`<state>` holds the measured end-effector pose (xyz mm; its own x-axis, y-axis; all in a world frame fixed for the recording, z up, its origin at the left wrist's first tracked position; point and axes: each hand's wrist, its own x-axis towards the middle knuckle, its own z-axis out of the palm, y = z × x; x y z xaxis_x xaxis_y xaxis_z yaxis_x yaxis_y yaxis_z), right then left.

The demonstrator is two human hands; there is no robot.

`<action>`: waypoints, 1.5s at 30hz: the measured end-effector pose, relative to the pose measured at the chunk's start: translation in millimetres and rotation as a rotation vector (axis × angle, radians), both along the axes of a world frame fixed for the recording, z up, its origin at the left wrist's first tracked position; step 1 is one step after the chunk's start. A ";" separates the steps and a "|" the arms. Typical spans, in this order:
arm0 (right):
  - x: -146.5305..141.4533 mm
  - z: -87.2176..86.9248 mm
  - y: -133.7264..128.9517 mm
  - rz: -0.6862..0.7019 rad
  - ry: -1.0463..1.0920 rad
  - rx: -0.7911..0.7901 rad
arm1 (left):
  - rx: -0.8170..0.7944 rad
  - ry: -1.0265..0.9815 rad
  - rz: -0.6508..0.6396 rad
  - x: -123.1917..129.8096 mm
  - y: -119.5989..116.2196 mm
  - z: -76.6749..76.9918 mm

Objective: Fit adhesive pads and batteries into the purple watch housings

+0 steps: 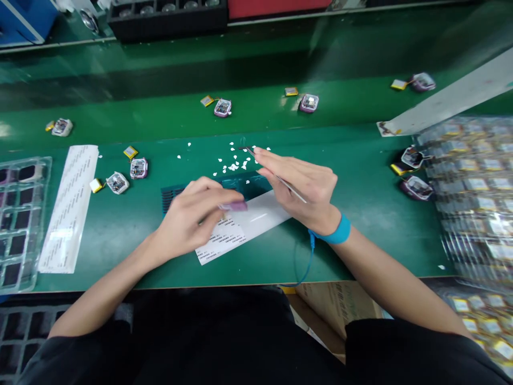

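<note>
My left hand point(196, 214) is closed round a small purple device case point(234, 206), partly hidden by the fingers and slightly blurred. Tweezers point(289, 188) are gripped in my right hand point(304, 184), their tips pointing away from me over scattered small white pieces point(233, 167). Beneath both hands lies a white sheet with printed backing point(256, 218), slanted across a dark teal slotted tray point(256, 184). On my right wrist is a blue strap point(334, 230) with a cord.
Open devices with yellow batteries lie on the green bench, such as this left one point(139, 168) and a back one point(223, 108). A printed strip point(70, 208) and a clear tray point(46, 214) are at left. Stacked battery trays point(476, 187) stand at right, near a white bar point(444, 99).
</note>
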<state>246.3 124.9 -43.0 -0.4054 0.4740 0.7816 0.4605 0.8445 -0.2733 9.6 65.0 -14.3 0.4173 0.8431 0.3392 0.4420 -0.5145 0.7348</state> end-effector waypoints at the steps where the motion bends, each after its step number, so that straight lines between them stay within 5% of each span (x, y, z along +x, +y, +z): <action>1: -0.3 2.0 -1.8 0.018 0.002 0.024 | -0.119 -0.165 0.107 -0.5 1.1 3.3; 4: -2.0 7.5 -10.6 0.053 -0.021 0.058 | -0.591 -0.595 0.287 -2.1 7.4 7.2; 8: -2.3 17.5 -25.0 0.129 -0.068 0.071 | -1.046 -0.828 0.189 1.8 9.9 4.7; 19: -0.3 26.6 -35.7 0.274 -0.308 0.094 | -0.739 -0.856 0.480 9.6 2.5 -4.1; 45: -5.6 23.6 -34.6 0.320 -0.362 0.175 | -0.804 -0.782 0.466 15.8 -6.4 4.8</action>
<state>240.7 90.3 -19.5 -0.7682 0.1563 0.6208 0.2104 0.9775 0.0142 25.4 58.6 -9.5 -0.0658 0.9435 -0.3249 -0.2428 0.3007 0.9223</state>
